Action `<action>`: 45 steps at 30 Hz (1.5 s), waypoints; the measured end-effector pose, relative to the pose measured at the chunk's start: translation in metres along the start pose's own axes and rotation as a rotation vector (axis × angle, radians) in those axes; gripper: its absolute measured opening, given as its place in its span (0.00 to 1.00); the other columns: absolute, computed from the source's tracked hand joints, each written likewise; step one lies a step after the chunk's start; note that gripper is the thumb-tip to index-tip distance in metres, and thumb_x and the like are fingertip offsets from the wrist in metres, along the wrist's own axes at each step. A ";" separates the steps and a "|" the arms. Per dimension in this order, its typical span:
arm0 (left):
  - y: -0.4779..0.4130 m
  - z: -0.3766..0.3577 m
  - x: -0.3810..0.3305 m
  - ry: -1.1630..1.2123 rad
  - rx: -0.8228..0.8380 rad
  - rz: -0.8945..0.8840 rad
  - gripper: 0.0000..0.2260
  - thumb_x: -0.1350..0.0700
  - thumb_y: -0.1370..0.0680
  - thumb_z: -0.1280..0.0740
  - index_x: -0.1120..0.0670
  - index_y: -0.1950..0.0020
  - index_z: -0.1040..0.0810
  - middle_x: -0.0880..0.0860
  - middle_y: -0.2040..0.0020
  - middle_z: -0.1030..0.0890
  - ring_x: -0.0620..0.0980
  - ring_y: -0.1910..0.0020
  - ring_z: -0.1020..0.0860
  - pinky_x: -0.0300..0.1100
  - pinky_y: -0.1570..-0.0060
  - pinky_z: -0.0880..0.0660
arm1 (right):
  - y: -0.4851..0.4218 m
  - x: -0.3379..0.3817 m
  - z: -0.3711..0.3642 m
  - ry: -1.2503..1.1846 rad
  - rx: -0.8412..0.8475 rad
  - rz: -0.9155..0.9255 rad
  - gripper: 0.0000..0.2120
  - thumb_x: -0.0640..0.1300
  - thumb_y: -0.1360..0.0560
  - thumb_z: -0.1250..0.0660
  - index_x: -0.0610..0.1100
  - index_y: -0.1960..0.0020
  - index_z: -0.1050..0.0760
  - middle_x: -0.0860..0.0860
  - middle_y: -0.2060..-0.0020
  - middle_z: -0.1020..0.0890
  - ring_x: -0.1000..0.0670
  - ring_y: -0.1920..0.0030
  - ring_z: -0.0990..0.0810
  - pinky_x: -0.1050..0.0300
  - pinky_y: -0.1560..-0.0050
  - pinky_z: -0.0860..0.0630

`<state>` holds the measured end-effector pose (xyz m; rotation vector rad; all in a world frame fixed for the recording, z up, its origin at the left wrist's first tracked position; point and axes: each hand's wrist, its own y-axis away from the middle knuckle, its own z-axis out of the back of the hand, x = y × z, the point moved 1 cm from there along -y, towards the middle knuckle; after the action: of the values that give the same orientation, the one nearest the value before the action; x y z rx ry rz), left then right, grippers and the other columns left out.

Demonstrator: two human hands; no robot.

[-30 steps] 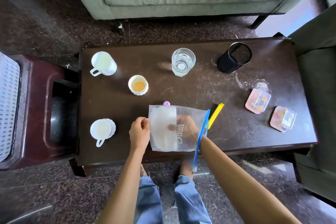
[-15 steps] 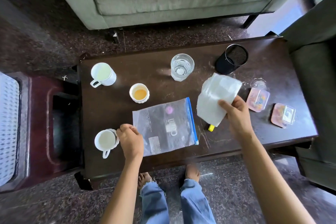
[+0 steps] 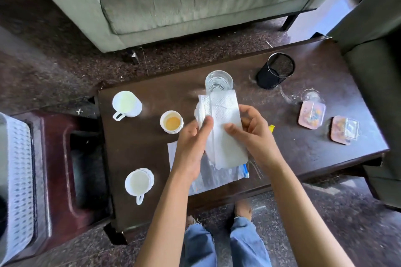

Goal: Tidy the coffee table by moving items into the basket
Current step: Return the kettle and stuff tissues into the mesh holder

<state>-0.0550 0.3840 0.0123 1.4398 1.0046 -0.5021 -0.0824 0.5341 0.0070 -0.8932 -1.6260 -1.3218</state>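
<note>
Napkins (image 3: 223, 149): squaring them for the basket (image 3: 17, 169)

At lower centre the zip bag (image 3: 217, 176) is lying on the coffee table (image 3: 134, 149). Above it our left hand (image 3: 191, 147) and right hand (image 3: 256, 136) are both pinching the napkins; we are likely aligning edges, gently, avoiding the glass (image 3: 218, 81) beyond.

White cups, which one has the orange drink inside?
The small cup beside the left hand. The far mug and near mug look pale inside.
</note>
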 end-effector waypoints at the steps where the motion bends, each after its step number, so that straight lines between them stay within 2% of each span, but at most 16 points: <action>1: -0.003 0.002 0.000 0.000 -0.021 0.000 0.12 0.50 0.21 0.35 0.57 0.48 0.20 0.57 0.53 0.16 0.57 0.51 0.18 0.50 0.52 0.23 | -0.001 -0.003 -0.002 0.052 -0.017 0.025 0.21 0.40 0.28 0.27 0.46 0.37 0.30 0.44 0.48 0.17 0.44 0.50 0.17 0.41 0.48 0.20; 5: -0.004 0.010 -0.004 0.021 -0.075 0.012 0.23 0.45 0.28 0.31 0.67 0.51 0.26 0.55 0.56 0.25 0.55 0.56 0.27 0.50 0.55 0.30 | 0.000 -0.009 -0.013 0.449 -0.191 0.304 0.34 0.36 0.31 0.25 0.50 0.32 0.36 0.52 0.37 0.27 0.52 0.40 0.24 0.55 0.39 0.25; 9: -0.002 0.007 -0.006 0.081 -0.082 0.036 0.11 0.52 0.19 0.37 0.58 0.55 0.21 0.54 0.58 0.19 0.50 0.57 0.22 0.44 0.58 0.26 | 0.006 -0.010 -0.030 0.758 -0.218 0.550 0.26 0.37 0.26 0.30 0.41 0.30 0.32 0.47 0.31 0.31 0.51 0.30 0.33 0.61 0.31 0.35; 13: -0.003 0.007 -0.006 0.108 -0.022 0.061 0.14 0.49 0.18 0.42 0.54 0.45 0.19 0.53 0.53 0.15 0.49 0.54 0.17 0.41 0.57 0.22 | 0.014 -0.005 -0.048 0.550 -0.135 0.345 0.24 0.47 0.22 0.37 0.42 0.28 0.34 0.51 0.33 0.26 0.60 0.35 0.29 0.70 0.36 0.33; 16: -0.005 0.005 -0.007 0.132 -0.020 0.093 0.17 0.47 0.18 0.44 0.55 0.42 0.20 0.53 0.56 0.16 0.48 0.56 0.18 0.40 0.60 0.21 | 0.016 -0.005 -0.049 0.498 -0.111 0.277 0.30 0.56 0.25 0.34 0.46 0.27 0.35 0.56 0.36 0.24 0.58 0.39 0.23 0.60 0.42 0.24; 22: -0.001 -0.005 -0.010 0.094 -0.005 0.033 0.19 0.44 0.19 0.45 0.52 0.42 0.19 0.51 0.54 0.14 0.46 0.56 0.17 0.40 0.58 0.21 | 0.013 -0.007 -0.039 0.447 -0.115 0.240 0.24 0.46 0.22 0.33 0.48 0.28 0.32 0.56 0.36 0.22 0.59 0.41 0.21 0.58 0.43 0.23; 25: 0.002 -0.011 -0.013 0.045 0.007 -0.034 0.20 0.42 0.23 0.41 0.51 0.40 0.20 0.53 0.49 0.15 0.51 0.47 0.17 0.44 0.51 0.20 | 0.010 -0.008 -0.033 0.428 -0.034 0.186 0.21 0.47 0.19 0.40 0.51 0.26 0.34 0.49 0.35 0.22 0.66 0.57 0.26 0.72 0.53 0.30; 28: 0.002 -0.015 -0.015 0.063 -0.037 -0.062 0.17 0.47 0.24 0.35 0.55 0.41 0.19 0.55 0.47 0.16 0.53 0.45 0.18 0.49 0.46 0.21 | 0.009 -0.004 -0.029 0.398 0.029 0.145 0.20 0.47 0.18 0.44 0.49 0.26 0.36 0.57 0.39 0.21 0.67 0.62 0.35 0.77 0.59 0.34; 30: 0.002 -0.016 -0.018 0.076 -0.076 -0.066 0.11 0.53 0.22 0.34 0.56 0.44 0.18 0.55 0.50 0.15 0.53 0.47 0.17 0.49 0.46 0.21 | 0.008 -0.002 -0.029 0.380 0.070 0.130 0.20 0.48 0.17 0.46 0.49 0.26 0.35 0.58 0.31 0.28 0.67 0.61 0.32 0.76 0.58 0.33; 32: 0.000 -0.015 -0.019 0.079 -0.097 -0.073 0.08 0.56 0.21 0.35 0.56 0.49 0.17 0.54 0.54 0.14 0.52 0.51 0.17 0.49 0.49 0.20 | 0.007 -0.002 -0.028 0.325 0.086 0.087 0.20 0.50 0.17 0.47 0.48 0.27 0.33 0.62 0.38 0.25 0.68 0.61 0.28 0.74 0.60 0.32; 34: -0.001 -0.013 -0.020 0.075 -0.117 -0.082 0.08 0.56 0.21 0.35 0.56 0.53 0.17 0.52 0.59 0.15 0.50 0.55 0.17 0.49 0.50 0.20 | 0.006 0.001 -0.029 0.261 0.076 0.024 0.21 0.53 0.18 0.48 0.47 0.31 0.28 0.66 0.58 0.27 0.66 0.65 0.27 0.72 0.64 0.32; 36: -0.003 -0.011 -0.020 0.063 -0.145 -0.086 0.10 0.56 0.20 0.36 0.57 0.56 0.17 0.53 0.61 0.17 0.50 0.58 0.18 0.48 0.53 0.20 | 0.006 0.003 -0.031 0.194 0.056 -0.010 0.17 0.52 0.18 0.47 0.44 0.47 0.23 0.63 0.66 0.29 0.62 0.67 0.30 0.68 0.65 0.34; 38: -0.005 -0.007 -0.019 0.073 -0.166 -0.077 0.12 0.56 0.20 0.37 0.58 0.59 0.20 0.54 0.64 0.20 0.50 0.61 0.22 0.42 0.61 0.21 | 0.005 0.007 -0.033 0.139 0.025 -0.035 0.21 0.52 0.19 0.47 0.35 0.55 0.29 0.52 0.67 0.29 0.55 0.65 0.32 0.60 0.64 0.34; 41: -0.010 0.000 -0.017 0.103 -0.201 -0.022 0.12 0.55 0.20 0.37 0.57 0.62 0.23 0.52 0.66 0.24 0.48 0.64 0.26 0.36 0.68 0.26 | -0.003 0.007 -0.027 0.010 -0.073 -0.077 0.25 0.54 0.24 0.44 0.29 0.50 0.36 0.35 0.61 0.29 0.43 0.61 0.30 0.47 0.58 0.29; 42: -0.011 0.004 -0.017 0.121 -0.205 0.001 0.12 0.55 0.20 0.36 0.57 0.62 0.23 0.53 0.65 0.23 0.48 0.63 0.25 0.37 0.66 0.26 | -0.006 0.007 -0.023 -0.067 -0.119 -0.123 0.25 0.55 0.26 0.43 0.30 0.50 0.35 0.35 0.60 0.28 0.41 0.60 0.29 0.44 0.58 0.27; 45: -0.013 0.013 -0.018 0.194 -0.215 0.073 0.09 0.54 0.20 0.36 0.57 0.55 0.19 0.57 0.56 0.18 0.53 0.54 0.20 0.45 0.55 0.25 | -0.015 0.006 -0.011 -0.268 -0.196 -0.207 0.14 0.51 0.21 0.41 0.40 0.52 0.25 0.45 0.61 0.24 0.45 0.60 0.25 0.56 0.65 0.26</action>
<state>-0.0716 0.3646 0.0174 1.3439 1.1196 -0.1963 -0.0969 0.5206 0.0077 -1.0794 -1.8568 -1.5800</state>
